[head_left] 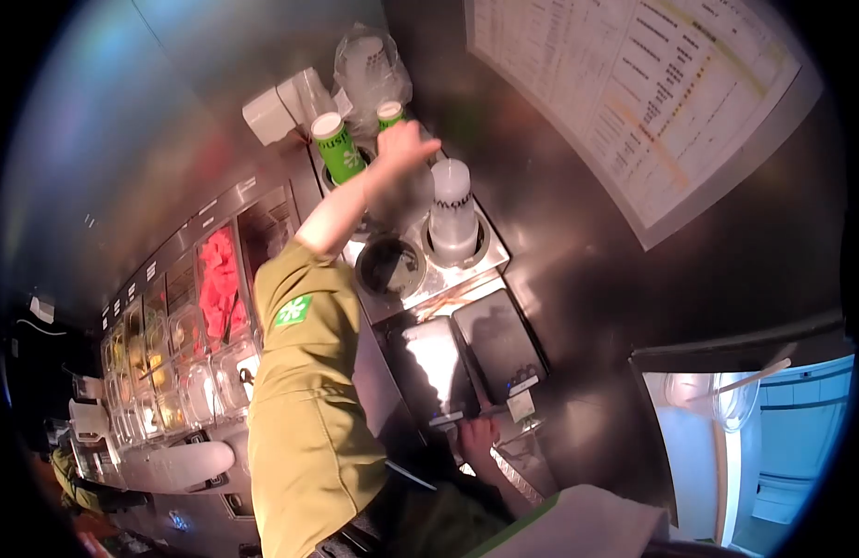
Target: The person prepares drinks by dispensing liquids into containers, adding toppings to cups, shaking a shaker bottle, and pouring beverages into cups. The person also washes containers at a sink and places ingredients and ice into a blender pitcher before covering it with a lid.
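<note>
My left hand (403, 147) reaches to the back of a metal cup holder (439, 290), its fingers closed around a green paper cup (390, 112) whose white rim shows above them. Beside it stands a stack of green printed cups (339, 149). Clear plastic cups with dark lettering (452, 219) rise from another opening, to the right of my forearm. Lower down, my right hand (479, 439) is at the near edge of two covered metal containers (494, 339), with its fingers curled. Whether it grips anything is hidden.
A row of clear food bins (169, 358), one holding bright pink pieces (222, 284), lies on the left. Bagged cups (372, 70) and a white box (282, 104) stand behind the holder. A printed chart (648, 102) hangs at upper right.
</note>
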Demonstrator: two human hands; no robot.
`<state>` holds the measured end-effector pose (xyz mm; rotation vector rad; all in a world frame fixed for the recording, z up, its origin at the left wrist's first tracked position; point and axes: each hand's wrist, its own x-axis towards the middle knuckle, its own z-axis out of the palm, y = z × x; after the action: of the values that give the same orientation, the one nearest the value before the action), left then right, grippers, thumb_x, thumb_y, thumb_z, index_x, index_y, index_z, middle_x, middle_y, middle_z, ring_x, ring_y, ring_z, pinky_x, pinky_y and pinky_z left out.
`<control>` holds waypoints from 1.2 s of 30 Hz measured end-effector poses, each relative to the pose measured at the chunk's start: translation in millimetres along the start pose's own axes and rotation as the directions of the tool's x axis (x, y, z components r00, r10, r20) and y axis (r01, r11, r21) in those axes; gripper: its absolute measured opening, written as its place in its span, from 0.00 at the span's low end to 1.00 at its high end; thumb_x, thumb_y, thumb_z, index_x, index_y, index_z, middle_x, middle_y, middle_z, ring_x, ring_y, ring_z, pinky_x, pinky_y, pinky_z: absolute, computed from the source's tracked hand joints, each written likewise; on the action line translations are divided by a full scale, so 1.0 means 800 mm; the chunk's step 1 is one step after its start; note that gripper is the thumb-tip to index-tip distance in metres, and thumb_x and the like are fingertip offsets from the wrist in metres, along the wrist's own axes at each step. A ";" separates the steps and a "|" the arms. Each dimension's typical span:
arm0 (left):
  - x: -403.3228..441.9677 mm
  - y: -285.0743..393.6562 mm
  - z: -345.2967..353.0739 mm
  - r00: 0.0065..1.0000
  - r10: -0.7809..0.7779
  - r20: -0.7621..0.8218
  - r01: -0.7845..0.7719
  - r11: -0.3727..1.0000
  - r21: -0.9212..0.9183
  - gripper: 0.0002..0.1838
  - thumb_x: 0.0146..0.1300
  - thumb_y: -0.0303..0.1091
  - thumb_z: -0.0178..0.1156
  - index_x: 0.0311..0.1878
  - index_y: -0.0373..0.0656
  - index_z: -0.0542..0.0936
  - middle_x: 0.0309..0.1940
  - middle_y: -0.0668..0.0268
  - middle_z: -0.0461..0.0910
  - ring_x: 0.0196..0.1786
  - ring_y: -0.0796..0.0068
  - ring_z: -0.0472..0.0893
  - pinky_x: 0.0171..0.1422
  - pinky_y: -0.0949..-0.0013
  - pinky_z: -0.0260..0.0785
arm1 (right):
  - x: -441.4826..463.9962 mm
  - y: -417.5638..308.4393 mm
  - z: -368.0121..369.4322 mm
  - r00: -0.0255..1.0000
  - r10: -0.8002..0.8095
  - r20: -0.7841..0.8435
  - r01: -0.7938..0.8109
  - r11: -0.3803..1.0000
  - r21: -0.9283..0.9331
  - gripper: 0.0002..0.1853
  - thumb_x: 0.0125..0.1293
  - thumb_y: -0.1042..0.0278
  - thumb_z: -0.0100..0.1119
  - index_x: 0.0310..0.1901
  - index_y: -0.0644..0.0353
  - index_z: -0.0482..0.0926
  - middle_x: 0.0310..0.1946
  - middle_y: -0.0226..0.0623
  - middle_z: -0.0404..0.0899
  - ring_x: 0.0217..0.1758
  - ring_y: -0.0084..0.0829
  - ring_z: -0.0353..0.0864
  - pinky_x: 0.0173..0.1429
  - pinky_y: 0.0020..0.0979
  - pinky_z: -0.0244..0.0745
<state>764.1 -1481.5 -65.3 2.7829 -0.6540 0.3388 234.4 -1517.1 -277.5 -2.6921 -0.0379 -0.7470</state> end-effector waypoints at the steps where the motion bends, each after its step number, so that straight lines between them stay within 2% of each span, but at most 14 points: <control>1: 0.008 0.009 -0.010 0.995 -0.028 0.090 0.028 1.000 0.002 0.30 0.43 0.58 0.61 0.40 0.39 0.77 0.39 0.52 0.76 0.43 0.55 0.77 0.46 0.59 0.69 | 0.008 -0.002 -0.004 0.999 -0.027 -0.020 0.026 0.999 -0.043 0.08 0.43 0.71 0.57 0.30 0.52 0.74 0.23 0.31 0.63 0.31 0.31 0.67 0.41 0.38 0.59; 5: -0.011 0.052 -0.101 0.960 0.096 -0.262 -0.076 0.993 0.088 0.29 0.45 0.58 0.58 0.42 0.43 0.77 0.38 0.56 0.76 0.40 0.58 0.78 0.43 0.57 0.70 | -0.010 -0.001 0.014 1.000 0.019 0.010 -0.019 1.000 -0.018 0.06 0.43 0.67 0.54 0.27 0.51 0.71 0.23 0.32 0.65 0.30 0.32 0.66 0.44 0.41 0.60; 8: -0.026 0.037 -0.207 0.984 -0.057 -0.167 0.074 0.993 0.096 0.31 0.48 0.59 0.54 0.47 0.44 0.77 0.44 0.55 0.77 0.46 0.58 0.77 0.51 0.60 0.68 | 0.008 0.004 0.000 0.992 -0.066 -0.106 0.066 0.998 -0.009 0.08 0.44 0.67 0.54 0.30 0.48 0.73 0.23 0.26 0.64 0.30 0.28 0.67 0.43 0.38 0.59; 10: -0.047 0.003 -0.247 0.960 -0.074 -0.270 0.081 0.997 0.014 0.32 0.49 0.59 0.53 0.49 0.43 0.76 0.43 0.54 0.78 0.50 0.56 0.75 0.52 0.61 0.67 | 0.007 0.010 -0.007 0.996 -0.079 0.043 0.076 0.995 0.064 0.11 0.44 0.70 0.55 0.33 0.48 0.74 0.22 0.25 0.64 0.29 0.27 0.67 0.43 0.37 0.58; 11: -0.066 -0.012 -0.259 0.935 -0.079 -0.345 0.084 0.996 0.000 0.31 0.49 0.57 0.55 0.48 0.42 0.76 0.40 0.56 0.79 0.42 0.61 0.79 0.47 0.64 0.69 | 0.013 0.011 -0.010 0.995 -0.080 0.062 0.077 0.995 0.063 0.11 0.44 0.71 0.55 0.33 0.49 0.74 0.23 0.26 0.65 0.30 0.27 0.68 0.44 0.36 0.58; 12: -0.089 -0.025 -0.270 0.934 -0.243 -0.264 0.171 0.948 -0.268 0.33 0.46 0.58 0.57 0.46 0.38 0.76 0.36 0.53 0.80 0.40 0.62 0.80 0.49 0.66 0.69 | 0.015 0.011 -0.016 0.993 -0.083 0.087 0.078 0.995 0.061 0.11 0.44 0.72 0.55 0.33 0.50 0.74 0.24 0.26 0.65 0.31 0.27 0.68 0.45 0.36 0.57; 13: -0.122 -0.023 -0.286 0.921 -0.337 -0.195 0.234 0.880 -0.414 0.28 0.50 0.54 0.58 0.43 0.37 0.76 0.30 0.58 0.80 0.27 0.72 0.79 0.38 0.71 0.71 | -0.003 0.013 0.005 0.994 0.051 0.096 -0.071 0.974 0.217 0.10 0.45 0.72 0.54 0.33 0.50 0.74 0.24 0.26 0.66 0.32 0.28 0.68 0.45 0.36 0.57; 15: -0.176 -0.056 -0.273 0.915 -0.375 -0.151 0.155 0.670 -0.726 0.21 0.55 0.48 0.56 0.41 0.38 0.76 0.24 0.65 0.76 0.19 0.81 0.74 0.27 0.75 0.69 | -0.036 0.018 0.052 0.970 0.209 0.123 -0.241 0.890 0.388 0.09 0.46 0.72 0.54 0.33 0.52 0.74 0.25 0.27 0.67 0.34 0.29 0.69 0.46 0.37 0.57; 19: -0.291 -0.057 -0.233 0.900 -0.407 0.156 0.243 0.172 -0.955 0.20 0.60 0.41 0.51 0.48 0.36 0.67 0.24 0.68 0.68 0.29 0.72 0.77 0.31 0.68 0.73 | 0.023 -0.010 -0.016 0.998 0.051 -0.021 -0.048 0.989 0.137 0.07 0.49 0.73 0.54 0.32 0.55 0.74 0.28 0.31 0.69 0.39 0.31 0.69 0.49 0.39 0.59; 24: -0.422 0.005 -0.209 0.885 -0.448 0.124 0.313 0.377 -0.872 0.19 0.59 0.36 0.54 0.50 0.42 0.60 0.40 0.60 0.74 0.40 0.67 0.78 0.37 0.70 0.73 | 0.057 -0.034 -0.109 1.000 0.001 0.019 -0.009 0.909 0.416 0.04 0.50 0.75 0.54 0.29 0.62 0.72 0.33 0.42 0.70 0.42 0.43 0.71 0.47 0.40 0.66; 25: -0.447 0.007 -0.196 0.911 -0.408 0.056 0.212 0.349 -0.913 0.21 0.58 0.34 0.56 0.50 0.43 0.59 0.42 0.60 0.73 0.41 0.69 0.77 0.37 0.72 0.72 | 0.062 -0.029 -0.126 0.973 -0.029 0.229 -0.068 0.911 0.406 0.04 0.51 0.75 0.54 0.29 0.63 0.71 0.35 0.46 0.71 0.38 0.46 0.74 0.40 0.38 0.71; 27: -0.497 0.028 -0.189 0.922 -0.388 0.018 0.114 0.224 -0.968 0.24 0.55 0.30 0.60 0.50 0.42 0.58 0.44 0.59 0.70 0.43 0.71 0.75 0.42 0.72 0.71 | 0.065 -0.043 -0.143 0.899 0.388 0.202 -0.225 0.014 0.974 0.04 0.55 0.75 0.55 0.26 0.63 0.71 0.35 0.46 0.72 0.34 0.38 0.75 0.34 0.33 0.73; 30: -0.563 0.062 -0.202 0.915 -0.399 0.056 0.063 0.004 -0.998 0.27 0.52 0.24 0.63 0.50 0.40 0.57 0.47 0.58 0.65 0.49 0.71 0.71 0.53 0.70 0.66 | 0.169 -0.112 -0.223 0.816 0.561 -0.138 -0.043 0.296 0.954 0.07 0.59 0.78 0.54 0.39 0.64 0.69 0.32 0.34 0.73 0.37 0.21 0.73 0.37 0.22 0.71; 36: -0.664 0.063 -0.223 0.869 -0.493 -0.043 -0.036 0.025 -0.999 0.28 0.51 0.26 0.64 0.49 0.41 0.56 0.46 0.60 0.63 0.48 0.73 0.69 0.52 0.71 0.64 | 0.222 -0.228 -0.259 0.944 0.328 0.028 -0.056 0.077 0.996 0.11 0.57 0.81 0.55 0.41 0.65 0.65 0.31 0.34 0.73 0.33 0.20 0.75 0.37 0.20 0.71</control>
<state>248.7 -1257.9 -38.1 1.2555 -0.1068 0.1982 263.5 -1426.7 37.1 -1.1802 -0.0904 -0.5517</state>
